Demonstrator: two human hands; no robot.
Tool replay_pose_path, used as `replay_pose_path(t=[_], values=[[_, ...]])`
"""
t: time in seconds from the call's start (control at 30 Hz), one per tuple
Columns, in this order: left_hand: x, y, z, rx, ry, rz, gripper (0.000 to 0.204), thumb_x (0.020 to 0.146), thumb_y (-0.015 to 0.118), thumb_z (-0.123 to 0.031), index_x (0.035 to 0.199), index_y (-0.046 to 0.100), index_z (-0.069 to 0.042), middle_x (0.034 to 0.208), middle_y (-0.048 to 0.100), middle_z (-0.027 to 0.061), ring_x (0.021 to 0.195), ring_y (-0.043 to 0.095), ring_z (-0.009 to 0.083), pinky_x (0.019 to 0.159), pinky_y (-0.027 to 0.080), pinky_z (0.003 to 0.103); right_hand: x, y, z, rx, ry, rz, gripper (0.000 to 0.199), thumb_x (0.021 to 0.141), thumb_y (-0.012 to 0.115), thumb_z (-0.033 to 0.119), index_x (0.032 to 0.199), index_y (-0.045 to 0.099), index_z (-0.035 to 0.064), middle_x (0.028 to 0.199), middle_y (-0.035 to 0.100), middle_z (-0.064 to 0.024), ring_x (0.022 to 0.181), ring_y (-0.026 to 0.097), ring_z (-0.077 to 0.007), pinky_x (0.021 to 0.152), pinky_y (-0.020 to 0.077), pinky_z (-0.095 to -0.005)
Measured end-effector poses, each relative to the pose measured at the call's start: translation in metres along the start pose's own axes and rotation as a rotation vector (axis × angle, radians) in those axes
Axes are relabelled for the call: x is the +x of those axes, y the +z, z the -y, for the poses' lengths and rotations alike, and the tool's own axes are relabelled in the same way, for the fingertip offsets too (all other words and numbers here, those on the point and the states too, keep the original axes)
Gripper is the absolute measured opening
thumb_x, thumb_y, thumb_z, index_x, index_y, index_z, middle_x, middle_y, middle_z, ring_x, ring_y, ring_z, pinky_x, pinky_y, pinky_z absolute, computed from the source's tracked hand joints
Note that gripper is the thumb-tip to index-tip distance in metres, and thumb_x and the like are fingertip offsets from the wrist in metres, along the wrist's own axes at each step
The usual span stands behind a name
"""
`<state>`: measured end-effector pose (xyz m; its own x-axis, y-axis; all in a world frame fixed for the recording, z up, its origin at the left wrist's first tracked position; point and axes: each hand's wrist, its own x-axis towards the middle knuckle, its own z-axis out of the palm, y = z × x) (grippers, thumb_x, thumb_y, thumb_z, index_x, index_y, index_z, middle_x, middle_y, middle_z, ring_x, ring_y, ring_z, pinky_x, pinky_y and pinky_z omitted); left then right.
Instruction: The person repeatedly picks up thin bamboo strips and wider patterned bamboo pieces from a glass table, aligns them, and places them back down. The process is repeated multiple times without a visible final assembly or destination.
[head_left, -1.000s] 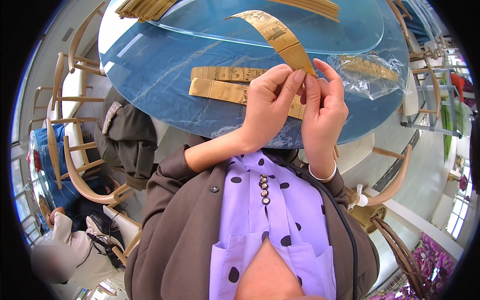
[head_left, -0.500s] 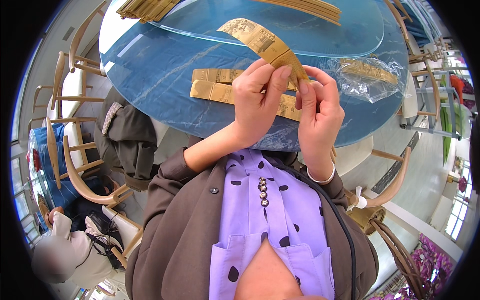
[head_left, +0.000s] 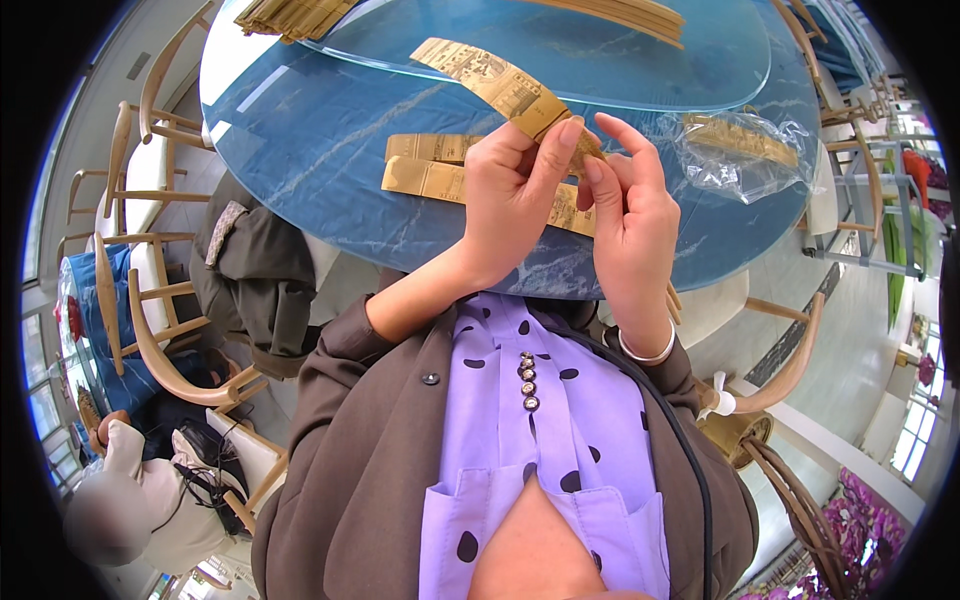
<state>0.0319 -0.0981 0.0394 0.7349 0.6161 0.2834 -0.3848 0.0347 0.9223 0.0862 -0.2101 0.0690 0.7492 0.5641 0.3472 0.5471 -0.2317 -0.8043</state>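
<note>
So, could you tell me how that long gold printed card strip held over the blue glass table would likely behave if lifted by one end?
The gold printed card strip probably flexes rather than flops: it arcs gently beyond the left hand and right hand pinching its end. It looks thin, so likely light. It would probably crease if bent hard.

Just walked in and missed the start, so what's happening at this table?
A person seated at a round blue table holds one end of a long gold printed paper strip between both hands, left hand and right hand pinching it near the fingertips. More flat gold strips lie on the table, and a clear plastic bag of them sits to the right.
</note>
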Motion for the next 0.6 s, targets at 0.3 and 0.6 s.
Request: replay_pose_path(t=[0.3, 0.6], values=[[0.05, -0.044, -0.045, -0.122, 0.296, -0.141, 0.022, 0.103, 0.059, -0.019, 0.1, 0.069, 0.0, 0.073, 0.063, -0.0021, 0.06, 0.046, -0.0006, 0.052, 0.035, 0.017, -0.031, -0.039, -0.026, 0.021, 0.097, 0.218, 0.02, 0.101, 0.057, 0.015, 0.111, 0.066, 0.0004, 0.07, 0.056, -0.005, 0.06, 0.052, -0.0122, 0.055, 0.042, -0.0268], [0.041, -0.025, -0.009, -0.144, -0.085, -0.08, 0.026, 0.102, 0.061, -0.024, 0.109, 0.072, -0.001, 0.078, 0.062, -0.0044, 0.071, 0.051, 0.0008, 0.061, 0.039, 0.018, -0.079, -0.046, -0.034, -0.274, -0.09, 0.022, 0.029, 0.097, 0.062, 0.007, 0.124, 0.065, -0.0047, 0.085, 0.07, -0.0165, 0.062, 0.064, -0.0216, 0.059, 0.05, -0.0289]])
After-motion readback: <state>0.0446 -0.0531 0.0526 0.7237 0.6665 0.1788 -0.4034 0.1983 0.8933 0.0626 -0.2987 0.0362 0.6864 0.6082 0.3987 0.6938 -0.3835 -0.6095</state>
